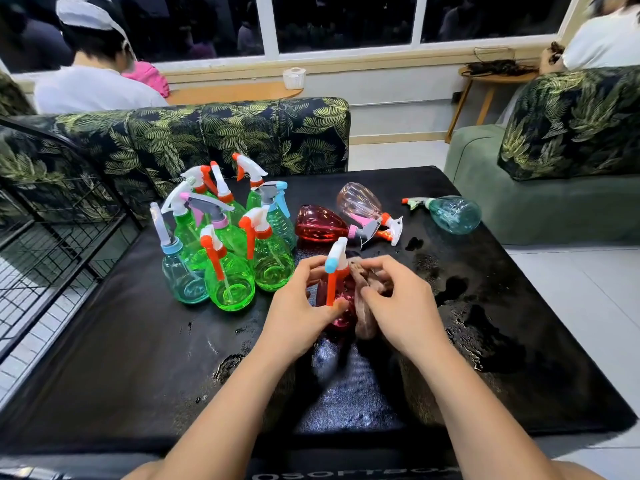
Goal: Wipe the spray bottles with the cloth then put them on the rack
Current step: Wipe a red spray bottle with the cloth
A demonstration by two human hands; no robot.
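- The left hand (298,306) was clamped on the held red spray bottle (338,318), with the fingers curled round its upper body and the thumb against the near side.
- The right hand (398,306) gripped a crumpled brownish cloth (365,282), with fingers and thumb closed on it. The cloth lay against the right side of the held bottle.
- The held bottle stood roughly upright over the middle of the black table (138,341). Its long axis ran near vertical, with the white spray head uppermost and the blue nozzle tip turned toward the person. The orange trigger hung down the front. Whether its base touched the table could not be told.
- A cluster of green and teal bottles (228,285) stood upright just left of the hands, with their heads pointing various ways.
- Three bottles lay on their sides beyond the hands:
  - A dark red bottle (318,223) lay with its axis left to right and its head to the right.
  - A pale pink bottle (360,200) lay diagonally, with its head toward the near right, beside the red one's head.
  - A teal bottle (453,213) lay apart at the far right, with its head pointing left.
- Wet patches (457,285) showed on the table to the right of the hands.
- A black wire rack (52,237) stood along the table's left edge.
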